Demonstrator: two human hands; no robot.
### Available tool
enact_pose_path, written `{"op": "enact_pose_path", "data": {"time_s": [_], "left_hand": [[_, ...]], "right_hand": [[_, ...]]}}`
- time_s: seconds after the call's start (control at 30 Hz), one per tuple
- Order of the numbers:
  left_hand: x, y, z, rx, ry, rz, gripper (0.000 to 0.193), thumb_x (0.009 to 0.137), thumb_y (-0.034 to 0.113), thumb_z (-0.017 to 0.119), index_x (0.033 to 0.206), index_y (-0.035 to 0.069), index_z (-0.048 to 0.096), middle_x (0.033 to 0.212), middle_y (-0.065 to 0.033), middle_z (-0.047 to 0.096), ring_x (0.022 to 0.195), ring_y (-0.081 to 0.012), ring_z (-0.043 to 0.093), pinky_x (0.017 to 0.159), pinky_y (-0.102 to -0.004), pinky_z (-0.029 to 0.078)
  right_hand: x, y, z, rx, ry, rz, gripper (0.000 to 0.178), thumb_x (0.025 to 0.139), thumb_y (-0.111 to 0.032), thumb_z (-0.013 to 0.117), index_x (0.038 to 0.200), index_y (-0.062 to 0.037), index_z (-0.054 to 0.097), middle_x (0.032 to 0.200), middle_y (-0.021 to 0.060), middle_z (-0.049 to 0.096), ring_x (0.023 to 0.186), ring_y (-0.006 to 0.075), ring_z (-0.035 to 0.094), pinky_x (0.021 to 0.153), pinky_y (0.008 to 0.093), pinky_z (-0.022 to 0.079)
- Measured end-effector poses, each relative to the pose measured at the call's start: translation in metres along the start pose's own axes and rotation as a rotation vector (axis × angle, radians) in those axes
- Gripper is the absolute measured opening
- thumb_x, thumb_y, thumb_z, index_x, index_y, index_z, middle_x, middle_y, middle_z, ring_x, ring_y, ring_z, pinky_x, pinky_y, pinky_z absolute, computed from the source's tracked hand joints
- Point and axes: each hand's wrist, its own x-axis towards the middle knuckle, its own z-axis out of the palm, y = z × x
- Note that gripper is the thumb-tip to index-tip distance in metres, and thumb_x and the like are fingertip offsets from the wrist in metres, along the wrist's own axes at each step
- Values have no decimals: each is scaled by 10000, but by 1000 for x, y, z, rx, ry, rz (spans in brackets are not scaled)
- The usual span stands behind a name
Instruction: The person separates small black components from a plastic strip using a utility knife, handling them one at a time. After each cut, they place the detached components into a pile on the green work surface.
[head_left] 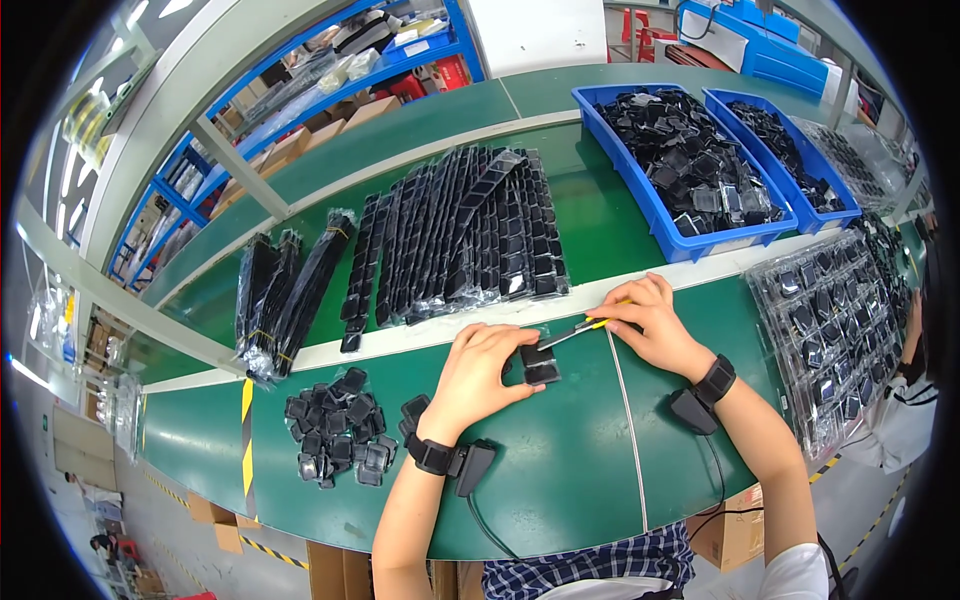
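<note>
My left hand (478,375) is closed on the edge of a short strip of black square pieces in clear film (541,371), holding it just above or on the green bench. In my right hand (648,325) is a slim yellow-handled cutting tool (597,323) with a narrow metal blade. Its tip lies over the upper part of the strip, close to my left fingertips. Whether the tool is a knife or scissors I cannot tell. Beside my left wrist is a loose pile of black square pieces (340,425), some with clear film around them.
Beyond the pale rail lie many long film strips of black squares (460,235) and banded bundles (315,290). Two blue bins (690,245) (835,217) of black pieces stand far right. Clear trays (825,330) are stacked at right. Cables (490,525) run from my wrist devices.
</note>
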Motion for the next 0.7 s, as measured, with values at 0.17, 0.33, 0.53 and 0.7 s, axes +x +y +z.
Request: {"op": "enact_pose_path", "data": {"time_s": [0.17, 0.33, 0.53, 0.7], "left_hand": [[0, 4, -1, -61, -41, -18, 625, 695, 311, 914, 1255, 122, 710, 1238, -58, 712, 1247, -268, 594, 1161, -430, 373], [-1, 2, 2, -105, -27, -47, 535, 735, 322, 901, 1214, 142, 743, 1229, -61, 716, 1239, -272, 596, 1145, -433, 384], [-1, -4, 15, -59, 55, -47, 261, 852, 269, 820, 1088, 159, 803, 1114, -22, 739, 1202, -243, 607, 1132, -421, 377], [1, -9, 22, 9, 131, -13, 175, 867, 241, 801, 1025, 170, 825, 969, 20, 722, 1099, -215, 613, 1085, -403, 387]], "right_hand": [[-2, -12, 7, -39, -108, -108, 289, 928, -155, 739, 1191, -269, 773, 1097, -56, 611, 1172, 167, 560, 1217, 572, 152], [-2, -17, 8, -47, -105, -124, 312, 893, -123, 764, 1169, -265, 784, 1087, -55, 615, 1144, 162, 564, 1228, 552, 158], [-1, -17, 8, -38, -126, -122, 281, 908, -145, 750, 1164, -257, 776, 1099, -53, 610, 1170, 167, 559, 1218, 573, 134], [0, -19, 5, -58, -145, -133, 275, 900, -144, 752, 1145, -267, 782, 1079, -54, 604, 1166, 164, 557, 1216, 590, 128]]}}
